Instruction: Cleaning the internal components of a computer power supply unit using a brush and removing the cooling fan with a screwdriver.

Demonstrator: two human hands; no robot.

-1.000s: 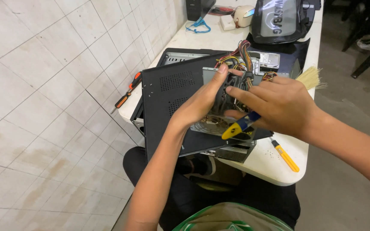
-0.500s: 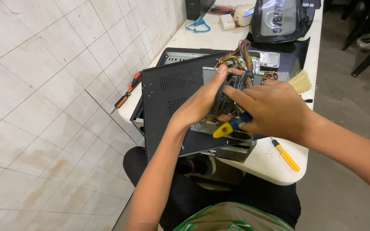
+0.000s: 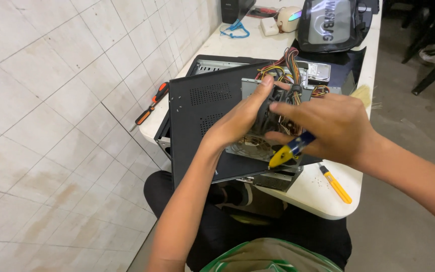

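A grey metal power supply (image 3: 251, 146) with a round fan grille and a bundle of coloured wires (image 3: 283, 63) lies on a black side panel (image 3: 202, 116) of an opened computer case. My left hand (image 3: 242, 118) grips the unit from the left, thumb on its top edge. My right hand (image 3: 331, 128) covers its right side and holds a screwdriver with a blue and yellow handle (image 3: 289, 150), handle end pointing down and left. The screwdriver's tip is hidden behind my fingers.
The case (image 3: 212, 65) sits on a white table (image 3: 308, 194) beside a tiled wall. An orange and black screwdriver (image 3: 149, 107) lies at the table's left edge, a yellow one (image 3: 336, 184) at the near right. A dark bag (image 3: 331, 25) stands at the back. Chair legs (image 3: 431, 48) stand right.
My right hand has shifted slightly left over the power supply, and the screwdriver handle has turned a little. My left hand keeps its grip.
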